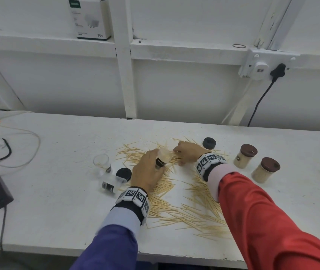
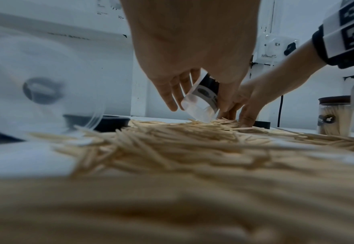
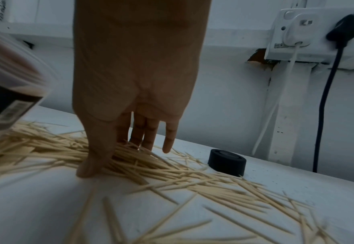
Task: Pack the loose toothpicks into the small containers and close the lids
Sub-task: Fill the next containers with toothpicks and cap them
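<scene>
The left hand [image 1: 149, 168] is clamped around a clear container [image 1: 162, 158], holding it tilted with its open mouth low over the loose toothpicks [image 1: 186, 209] scattered across the white table [image 1: 57, 201]. Just beside that mouth, the right hand [image 1: 189, 152] rests on the pile with fingers [image 3: 146, 132] straight and slightly spread, thumb pressing the sticks down. Two lidded containers [image 1: 245, 155] packed with toothpicks stand upright to the right, well apart from the hands. Two empty containers [image 1: 102, 162], one upright and one lying down, sit left of the pile near a black lid [image 1: 124, 174]; another black lid [image 1: 209, 143] lies behind the right hand.
</scene>
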The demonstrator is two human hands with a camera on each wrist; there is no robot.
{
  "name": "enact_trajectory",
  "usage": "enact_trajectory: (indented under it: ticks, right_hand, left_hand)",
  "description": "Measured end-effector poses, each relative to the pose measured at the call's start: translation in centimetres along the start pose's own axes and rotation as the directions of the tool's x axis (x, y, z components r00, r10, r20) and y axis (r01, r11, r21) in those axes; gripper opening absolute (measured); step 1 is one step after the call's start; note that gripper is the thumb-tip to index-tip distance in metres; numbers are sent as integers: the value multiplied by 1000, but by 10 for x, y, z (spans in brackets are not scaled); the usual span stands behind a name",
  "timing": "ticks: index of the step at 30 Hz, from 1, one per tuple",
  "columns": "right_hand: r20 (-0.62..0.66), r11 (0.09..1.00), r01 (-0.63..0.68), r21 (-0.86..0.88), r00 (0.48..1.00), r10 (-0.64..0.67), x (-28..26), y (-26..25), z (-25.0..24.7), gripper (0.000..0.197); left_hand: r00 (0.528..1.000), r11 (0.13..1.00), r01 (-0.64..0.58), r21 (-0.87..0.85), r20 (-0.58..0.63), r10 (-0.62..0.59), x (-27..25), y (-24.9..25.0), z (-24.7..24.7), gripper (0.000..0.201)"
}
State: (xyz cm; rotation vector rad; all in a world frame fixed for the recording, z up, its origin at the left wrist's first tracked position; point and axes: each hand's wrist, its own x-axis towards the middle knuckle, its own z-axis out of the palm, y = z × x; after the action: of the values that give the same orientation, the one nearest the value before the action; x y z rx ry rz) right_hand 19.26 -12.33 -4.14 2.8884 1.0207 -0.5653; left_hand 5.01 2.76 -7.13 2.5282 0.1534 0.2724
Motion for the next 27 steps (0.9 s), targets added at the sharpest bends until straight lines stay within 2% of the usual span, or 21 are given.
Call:
enact_trajectory:
  ticks: [8,12,15,18,22,27]
  right_hand:
    - [-97,994,71,-88,992,-79,-19,-3,5,12]
    - [-65,984,77,-163,994,-89,-25,-6,12,12]
    - [-28,978,75,-196,996,-82,-31,-7,15,2]
    - [6,985,43,-167,999,-43,-38,-7,15,1]
    - [45,997,5,-75,999,-2,-43,-2,12,17]
    - [34,996,-12,-92,999,15,-50,-3,14,10]
  left_hand:
    - [1000,1000,0,1,3,0,-1,-1,0,59]
    - [1000,1000,-1,2,5,1,-1,-1,0,58]
    - [1000,1000,-6,1,5,6,-1,-1,-1,57]
    - [1000,1000,-10,4,-1,10,-1,-1,-1,56]
    - [1000,1000,-12,-9,-5,12,-1,0,-2,54]
    - [1000,1000,-11,3,-1,11,0,1,-2,55]
